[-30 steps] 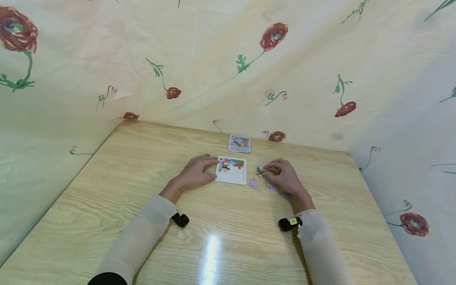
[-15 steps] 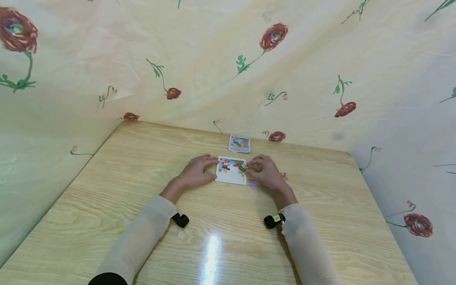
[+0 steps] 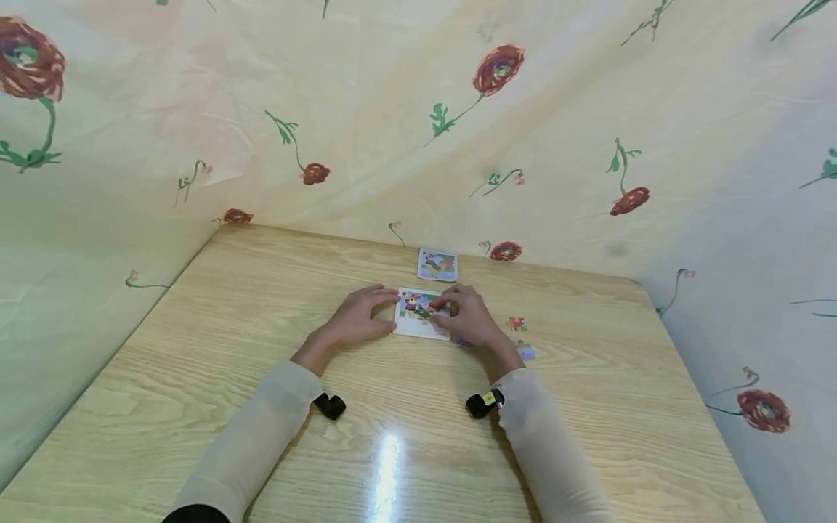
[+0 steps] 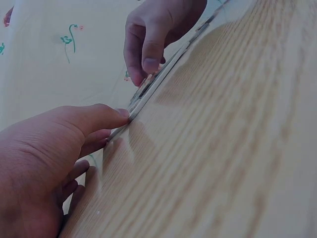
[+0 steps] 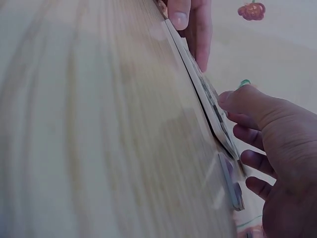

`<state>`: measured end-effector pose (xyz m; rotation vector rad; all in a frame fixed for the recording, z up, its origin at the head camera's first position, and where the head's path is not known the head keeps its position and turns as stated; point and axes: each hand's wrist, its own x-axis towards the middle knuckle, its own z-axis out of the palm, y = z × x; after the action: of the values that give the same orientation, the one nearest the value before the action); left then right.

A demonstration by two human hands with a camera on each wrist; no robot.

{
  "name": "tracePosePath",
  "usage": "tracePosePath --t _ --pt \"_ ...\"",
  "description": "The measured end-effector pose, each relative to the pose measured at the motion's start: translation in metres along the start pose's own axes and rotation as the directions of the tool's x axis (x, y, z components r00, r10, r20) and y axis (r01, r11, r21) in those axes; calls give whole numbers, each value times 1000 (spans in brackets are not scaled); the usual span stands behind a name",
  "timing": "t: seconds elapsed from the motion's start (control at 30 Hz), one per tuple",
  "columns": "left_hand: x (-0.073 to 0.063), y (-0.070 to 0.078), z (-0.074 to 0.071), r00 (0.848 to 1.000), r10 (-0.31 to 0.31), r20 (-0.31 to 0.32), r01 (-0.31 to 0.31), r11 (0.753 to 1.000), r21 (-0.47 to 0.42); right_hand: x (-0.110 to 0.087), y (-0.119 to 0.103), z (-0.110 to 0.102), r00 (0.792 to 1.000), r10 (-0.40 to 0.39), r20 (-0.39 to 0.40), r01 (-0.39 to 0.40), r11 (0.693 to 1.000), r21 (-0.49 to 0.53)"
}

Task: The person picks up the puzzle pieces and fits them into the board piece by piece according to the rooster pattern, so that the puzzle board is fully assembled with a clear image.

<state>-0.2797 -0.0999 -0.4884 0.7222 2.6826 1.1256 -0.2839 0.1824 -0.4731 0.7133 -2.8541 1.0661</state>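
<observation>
My left hand (image 3: 356,316) holds the left side of a white-bordered jigsaw board (image 3: 412,331), thumb at the near corner and fingers at the far one. Colourful pieces fill the board's upper part, while its lower strip shows white. Over the board, my right hand (image 3: 474,319) pinches a mostly green puzzle piece (image 3: 423,313) between thumb and fingers, low against the other pieces. In the left wrist view the left thumb (image 4: 116,115) presses the board's edge. The right fingers partly hide the board's right side.
Behind the board lies a small picture card (image 3: 438,265). Right of it are a red-orange puzzle piece (image 3: 516,323), a purple-and-green piece (image 3: 526,350) and a purple piece (image 3: 463,340) partly behind the right hand. A flowered cloth (image 3: 366,131) rises behind the wooden table (image 3: 392,392).
My right hand has come left from the loose pieces onto the board, carrying the green puzzle piece toward the middle. The left hand has stayed on the board's edge.
</observation>
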Motion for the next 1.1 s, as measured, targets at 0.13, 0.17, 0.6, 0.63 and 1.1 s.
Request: tracePosePath --t 0.13,0.17,0.6,0.63,1.1 --pt "-1 2 0 1000 -3 1 3 1000 -8 1 0 3 1000 0 -3 0 1000 -29" --pt "-1 2 0 1000 -4 0 4 1000 -8 1 0 3 1000 -1 -6 0 999 -33" --pt "0 0 0 1000 13 -10 -13 1000 -9 3 -4 6 1000 1 -19 -2 998 -69" --pt "0 0 0 1000 16 -10 -16 1000 -7 3 -4 6 1000 5 -18 -6 998 -68" --pt "2 -3 1 1000 15 -7 -15 1000 -14 6 -6 9 999 -30 -42 27 997 -73"
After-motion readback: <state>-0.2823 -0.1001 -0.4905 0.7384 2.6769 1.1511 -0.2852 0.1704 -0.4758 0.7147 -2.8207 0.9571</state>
